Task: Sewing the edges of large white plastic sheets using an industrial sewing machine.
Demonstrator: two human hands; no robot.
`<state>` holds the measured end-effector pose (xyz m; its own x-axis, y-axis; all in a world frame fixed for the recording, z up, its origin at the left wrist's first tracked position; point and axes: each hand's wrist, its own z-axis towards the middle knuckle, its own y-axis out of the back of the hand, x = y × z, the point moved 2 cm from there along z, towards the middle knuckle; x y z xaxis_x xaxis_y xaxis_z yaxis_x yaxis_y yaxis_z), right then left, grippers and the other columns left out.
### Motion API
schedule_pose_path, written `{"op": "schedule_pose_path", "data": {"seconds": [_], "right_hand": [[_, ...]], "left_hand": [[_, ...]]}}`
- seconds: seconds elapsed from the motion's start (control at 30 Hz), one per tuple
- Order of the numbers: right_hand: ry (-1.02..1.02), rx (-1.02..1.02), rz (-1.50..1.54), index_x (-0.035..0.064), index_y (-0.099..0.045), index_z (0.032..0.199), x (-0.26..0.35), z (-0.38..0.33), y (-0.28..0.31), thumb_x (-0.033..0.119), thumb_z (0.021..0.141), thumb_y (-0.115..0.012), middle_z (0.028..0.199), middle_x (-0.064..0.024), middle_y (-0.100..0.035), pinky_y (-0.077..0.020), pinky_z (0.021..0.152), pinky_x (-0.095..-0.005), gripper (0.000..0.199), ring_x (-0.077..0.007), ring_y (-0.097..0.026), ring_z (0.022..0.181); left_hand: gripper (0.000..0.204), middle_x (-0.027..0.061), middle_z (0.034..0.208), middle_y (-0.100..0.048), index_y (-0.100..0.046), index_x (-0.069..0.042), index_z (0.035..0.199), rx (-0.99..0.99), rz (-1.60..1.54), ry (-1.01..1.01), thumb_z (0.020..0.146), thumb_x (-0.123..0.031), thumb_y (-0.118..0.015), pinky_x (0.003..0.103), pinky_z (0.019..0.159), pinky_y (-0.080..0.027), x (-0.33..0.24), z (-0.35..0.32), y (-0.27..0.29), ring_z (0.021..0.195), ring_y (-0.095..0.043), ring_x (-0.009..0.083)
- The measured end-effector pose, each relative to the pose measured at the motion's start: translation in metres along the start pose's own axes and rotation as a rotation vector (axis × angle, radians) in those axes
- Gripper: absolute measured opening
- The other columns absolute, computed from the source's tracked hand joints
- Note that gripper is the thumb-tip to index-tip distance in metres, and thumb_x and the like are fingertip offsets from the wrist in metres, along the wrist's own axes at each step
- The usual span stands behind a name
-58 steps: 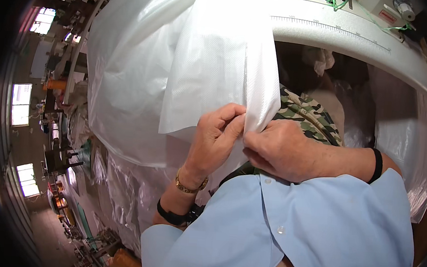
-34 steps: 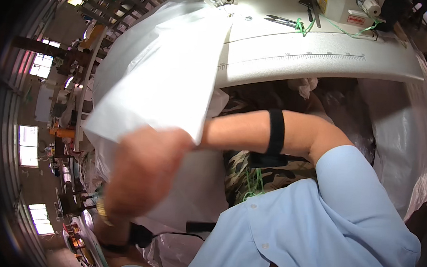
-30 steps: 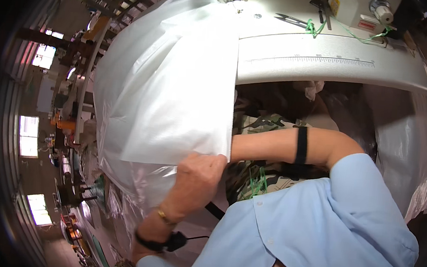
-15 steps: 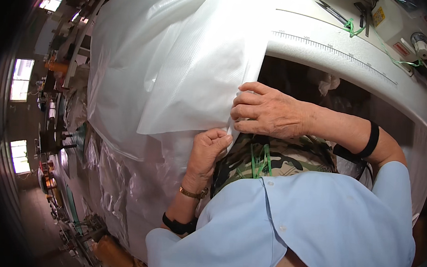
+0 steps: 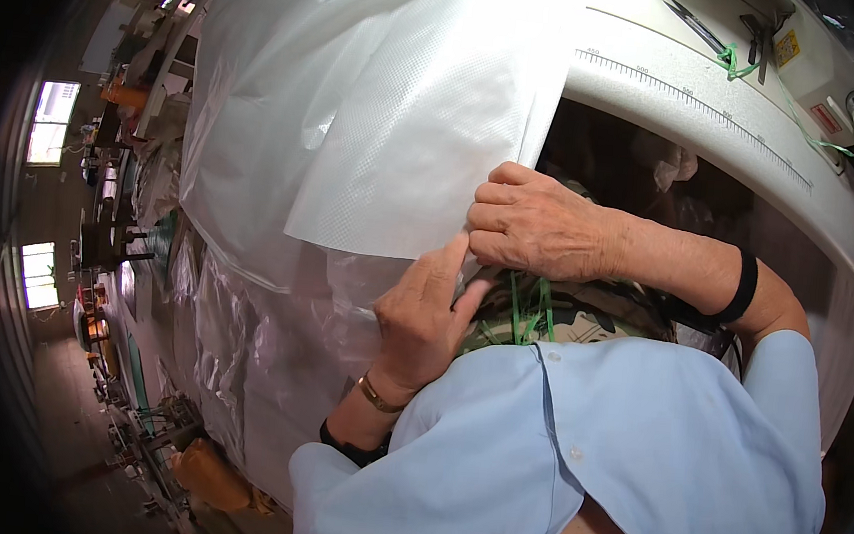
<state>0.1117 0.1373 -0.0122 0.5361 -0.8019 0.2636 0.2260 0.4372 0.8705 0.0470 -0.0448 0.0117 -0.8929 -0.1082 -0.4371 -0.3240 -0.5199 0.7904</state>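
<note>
A white, finely textured plastic sheet [image 5: 406,155] lies over the work surface and hangs down toward my lap. My right hand [image 5: 541,224] has its fingers curled round the folded right edge of the sheet, near its lower corner. Just below, my left hand [image 5: 421,319] has its index finger stretched up to the sheet's edge, against the right fingertips. Its thumb stands apart from that finger, and the left palm is turned out of sight. The part of the edge under the right fingers is hidden.
A white tabletop with a printed ruler scale [image 5: 701,96] curves across the upper right. On it lie scissors [image 5: 699,27], green cord [image 5: 732,62] and a pale machine [image 5: 828,73] with a dial. Crumpled clear plastic [image 5: 230,352] hangs at left. Racks and machinery stand beyond.
My left hand has let go of its pinch on the sheet's edge, moved up and stretched its index finger toward the right hand. The right hand keeps its grip.
</note>
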Motion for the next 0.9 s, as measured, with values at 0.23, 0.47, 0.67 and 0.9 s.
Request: {"op": "schedule_pose_path", "data": {"seconds": [0.23, 0.47, 0.67, 0.9], "right_hand": [[-0.072, -0.064, 0.021, 0.0095, -0.059, 0.086, -0.002, 0.004, 0.01, 0.023, 0.093, -0.065, 0.079, -0.0018, -0.055, -0.0445, 0.083, -0.0352, 0.016, -0.0192, -0.056, 0.082], [-0.145, -0.129, 0.161, 0.0106, -0.062, 0.089, -0.011, 0.016, 0.038, 0.021, 0.086, -0.073, 0.082, -0.0015, -0.056, -0.0445, 0.085, -0.0366, 0.015, -0.0203, -0.056, 0.083], [-0.203, -0.167, 0.04, 0.0129, -0.064, 0.076, -0.036, 0.019, 0.057, 0.033, 0.084, -0.076, 0.072, 0.0022, -0.063, -0.0464, 0.08, -0.0347, 0.025, -0.0161, -0.061, 0.074], [-0.102, -0.105, -0.008, 0.0067, -0.052, 0.072, -0.073, 0.009, 0.06, 0.034, 0.077, -0.08, 0.071, -0.0054, -0.055, -0.0505, 0.072, -0.0378, 0.039, -0.0244, -0.059, 0.075]], "left_hand": [[0.051, 0.0148, 0.098, -0.069, -0.057, 0.0, 0.138, -0.01, -0.239, 0.274, 0.088, 0.006, -0.064, 0.028, 0.07, -0.053, 0.01, -0.007, -0.008, 0.076, -0.067, 0.0199], [0.037, 0.0045, 0.08, -0.058, -0.066, -0.001, 0.122, -0.1, -0.213, 0.131, 0.086, 0.002, -0.072, 0.029, 0.06, -0.045, 0.005, 0.011, 0.003, 0.064, -0.052, 0.014], [0.038, 0.0077, 0.074, -0.051, -0.068, -0.001, 0.12, -0.143, -0.069, -0.01, 0.083, 0.004, -0.072, 0.034, 0.057, -0.04, 0.009, 0.021, 0.006, 0.059, -0.048, 0.0201], [0.03, 0.0082, 0.077, -0.061, -0.07, 0.002, 0.118, 0.064, -0.131, 0.053, 0.088, 0.003, -0.068, 0.031, 0.062, -0.046, 0.016, 0.027, 0.012, 0.065, -0.059, 0.0175]]}}
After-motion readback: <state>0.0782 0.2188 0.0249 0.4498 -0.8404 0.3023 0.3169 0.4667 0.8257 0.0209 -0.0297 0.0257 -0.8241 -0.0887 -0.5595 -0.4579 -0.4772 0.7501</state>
